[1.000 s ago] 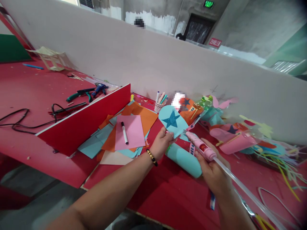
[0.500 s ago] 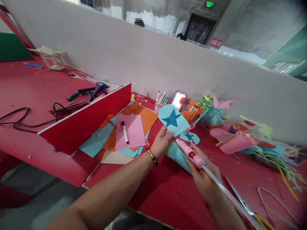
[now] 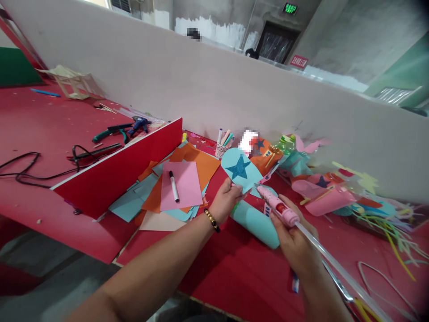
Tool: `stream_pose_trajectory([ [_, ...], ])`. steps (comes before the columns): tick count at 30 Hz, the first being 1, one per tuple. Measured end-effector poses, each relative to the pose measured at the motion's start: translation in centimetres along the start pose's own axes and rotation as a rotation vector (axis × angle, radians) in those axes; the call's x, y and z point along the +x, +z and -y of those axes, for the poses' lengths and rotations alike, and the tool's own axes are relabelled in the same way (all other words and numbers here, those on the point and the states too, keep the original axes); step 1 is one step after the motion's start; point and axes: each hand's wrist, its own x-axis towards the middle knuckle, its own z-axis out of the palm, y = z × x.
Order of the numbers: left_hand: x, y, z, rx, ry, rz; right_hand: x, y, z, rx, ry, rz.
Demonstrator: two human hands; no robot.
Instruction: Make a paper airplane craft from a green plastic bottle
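Observation:
My left hand [image 3: 228, 199] pinches the lower edge of a light-blue paper piece [image 3: 234, 163] with a rounded end and a dark blue star. In my right hand [image 3: 298, 228] is a pink hot glue gun [image 3: 278, 206], a long clear glue stick [image 3: 330, 255] running out of its back. The gun's nozzle points at the lower right edge of the paper piece; whether they touch I cannot tell. Below both hands a light-blue paper-wrapped cylinder [image 3: 254, 223] lies on the red table [image 3: 221, 273]. A second light-blue starred piece [image 3: 268, 191] lies behind the glue gun, partly hidden.
Left of my hands lie coloured paper sheets [image 3: 208, 163] and a marker [image 3: 174, 186], beside a red divider board [image 3: 127, 172]. Paper-covered bottle crafts [image 3: 331, 199] and pipe cleaners [image 3: 385, 223] crowd the right. Scissors [image 3: 342, 286] lie by my right forearm. A pen cup [image 3: 221, 150] stands behind.
My right hand has drawn the glue gun right and slightly down from the paper piece's lower edge. More of the cylinder shows. My left hand has hardly moved.

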Motion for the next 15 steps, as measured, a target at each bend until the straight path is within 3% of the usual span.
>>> stream_pose_trajectory([
  [10, 0.1, -0.3, 0.3, 0.03, 0.003, 0.05, 1.5, -0.9, -2.2, 0.036, 0.202, -0.017],
  [15, 0.1, -0.4, 0.2, 0.071, -0.019, 0.027, 0.5, -2.0, -5.9, 0.414, 0.516, 0.056],
])
